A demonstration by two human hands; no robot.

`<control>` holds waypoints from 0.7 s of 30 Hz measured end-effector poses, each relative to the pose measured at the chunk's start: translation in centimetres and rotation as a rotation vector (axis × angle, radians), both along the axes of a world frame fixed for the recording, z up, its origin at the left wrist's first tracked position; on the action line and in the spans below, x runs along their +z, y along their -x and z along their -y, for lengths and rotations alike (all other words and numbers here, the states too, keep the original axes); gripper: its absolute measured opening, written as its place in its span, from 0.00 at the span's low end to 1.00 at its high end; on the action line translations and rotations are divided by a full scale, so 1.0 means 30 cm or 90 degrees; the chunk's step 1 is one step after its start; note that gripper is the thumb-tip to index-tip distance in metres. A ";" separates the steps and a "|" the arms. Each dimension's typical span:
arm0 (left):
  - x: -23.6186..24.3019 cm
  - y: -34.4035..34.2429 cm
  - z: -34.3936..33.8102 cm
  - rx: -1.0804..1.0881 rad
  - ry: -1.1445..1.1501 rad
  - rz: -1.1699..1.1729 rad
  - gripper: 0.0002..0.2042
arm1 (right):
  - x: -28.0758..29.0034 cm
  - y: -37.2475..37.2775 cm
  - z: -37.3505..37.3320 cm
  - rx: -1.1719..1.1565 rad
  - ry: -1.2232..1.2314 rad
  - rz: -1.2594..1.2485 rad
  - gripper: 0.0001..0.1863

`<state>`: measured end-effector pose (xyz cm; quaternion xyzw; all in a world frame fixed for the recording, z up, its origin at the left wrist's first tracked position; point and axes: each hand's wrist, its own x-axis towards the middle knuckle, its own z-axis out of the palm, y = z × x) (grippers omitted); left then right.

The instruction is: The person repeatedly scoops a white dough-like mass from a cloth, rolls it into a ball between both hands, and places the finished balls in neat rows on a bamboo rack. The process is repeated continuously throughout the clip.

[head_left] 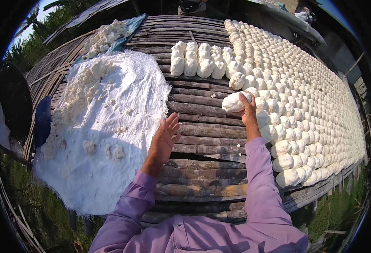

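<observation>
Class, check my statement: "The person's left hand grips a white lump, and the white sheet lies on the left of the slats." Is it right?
Not quite: in the head view, the right hand grips the white lump. The white sheet does lie on the left of the slats.

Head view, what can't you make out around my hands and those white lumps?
All in the head view:
The side of the held white lump against the right hand: covered by that hand.
The far white lumps: too small and crowded to count.
Whatever lies under the white sheet: hidden by it.
The dark object at the top: cut off by the upper edge.
</observation>
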<state>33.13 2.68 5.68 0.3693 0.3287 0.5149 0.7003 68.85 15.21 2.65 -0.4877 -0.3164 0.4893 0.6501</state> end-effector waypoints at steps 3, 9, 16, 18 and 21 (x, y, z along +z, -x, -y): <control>-0.013 0.254 0.138 0.117 -0.005 -0.065 0.38 | -0.048 -0.106 -0.173 -0.130 -0.080 0.205 0.41; -0.052 0.662 0.464 0.410 0.084 -0.238 0.38 | -0.149 -0.122 -0.354 -0.250 -0.063 0.615 0.41; -0.088 0.853 0.692 0.577 0.116 -0.286 0.37 | -0.160 -0.020 -0.350 -0.255 0.044 0.987 0.37; -0.087 0.866 0.715 0.607 0.115 -0.292 0.37 | -0.173 -0.037 -0.357 -0.235 0.046 1.052 0.35; -0.071 0.869 0.725 0.633 0.123 -0.253 0.36 | -0.191 -0.099 -0.383 -0.155 0.098 1.060 0.32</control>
